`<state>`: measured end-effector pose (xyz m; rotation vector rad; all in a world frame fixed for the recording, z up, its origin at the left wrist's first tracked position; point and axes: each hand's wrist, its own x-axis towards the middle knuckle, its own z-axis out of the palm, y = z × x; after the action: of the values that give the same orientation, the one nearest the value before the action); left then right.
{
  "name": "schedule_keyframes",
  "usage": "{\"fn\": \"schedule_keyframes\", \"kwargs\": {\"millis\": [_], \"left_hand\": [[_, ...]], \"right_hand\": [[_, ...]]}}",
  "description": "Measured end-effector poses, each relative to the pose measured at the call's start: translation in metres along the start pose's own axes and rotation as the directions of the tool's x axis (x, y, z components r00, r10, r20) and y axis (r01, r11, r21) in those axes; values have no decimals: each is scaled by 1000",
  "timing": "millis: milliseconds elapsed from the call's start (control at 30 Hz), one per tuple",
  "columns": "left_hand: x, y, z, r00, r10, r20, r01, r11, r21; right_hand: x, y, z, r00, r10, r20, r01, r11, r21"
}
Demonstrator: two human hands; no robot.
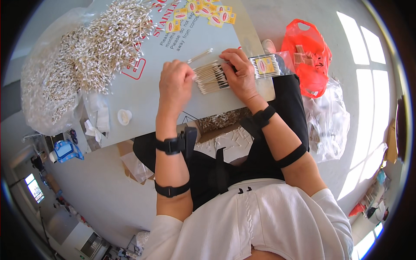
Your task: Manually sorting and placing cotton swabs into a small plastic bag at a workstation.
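On the grey printed tabletop [149,110], cotton swabs [208,78] lie side by side in a flat row, with dark strips showing among them. My left hand [174,86] is at the row's left end, fingers pinched together; anything between the fingertips is hidden. My right hand [239,73] bends over the right part of the row, thumb and fingers closed on it. To its right lies a flat pack of swabs [265,66] with a yellow label. A few loose swabs [200,55] rest just beyond the row.
A big heap of cotton swabs [104,43] spills from a clear bag at the far left. Yellow labels [203,11] are scattered at the back. A small white cup [124,117] stands near the front edge. Right of the table are a red plastic bag [318,60] and a clear bag [329,125].
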<state>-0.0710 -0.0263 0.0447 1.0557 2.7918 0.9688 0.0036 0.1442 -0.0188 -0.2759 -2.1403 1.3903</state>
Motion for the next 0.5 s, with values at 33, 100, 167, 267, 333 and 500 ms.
{"fn": "schedule_keyframes", "kwargs": {"millis": [33, 100, 167, 267, 333, 500], "left_hand": [[-13, 7, -5, 995, -30, 93, 35, 998, -55], [-40, 23, -7, 979, -4, 201, 29, 992, -125], [-66, 37, 3, 976, 44, 214, -13, 990, -141], [-85, 44, 14, 939, 0, 343, 59, 985, -162], [-77, 34, 17, 979, -48, 200, 82, 983, -164], [-12, -16, 16, 984, -37, -173, 44, 998, 37]], "right_hand": [[1, 0, -2, 998, 54, -15, -53, 995, 87], [2, 3, -5, 994, 108, -25, -102, 979, 177], [1, 9, -6, 983, 182, 31, -184, 943, 276], [2, 5, -7, 965, 257, -46, -220, 895, 389], [-3, 8, -11, 956, 290, -50, -247, 884, 397], [-17, 4, -16, 935, 353, 1, -325, 860, 394]]}}
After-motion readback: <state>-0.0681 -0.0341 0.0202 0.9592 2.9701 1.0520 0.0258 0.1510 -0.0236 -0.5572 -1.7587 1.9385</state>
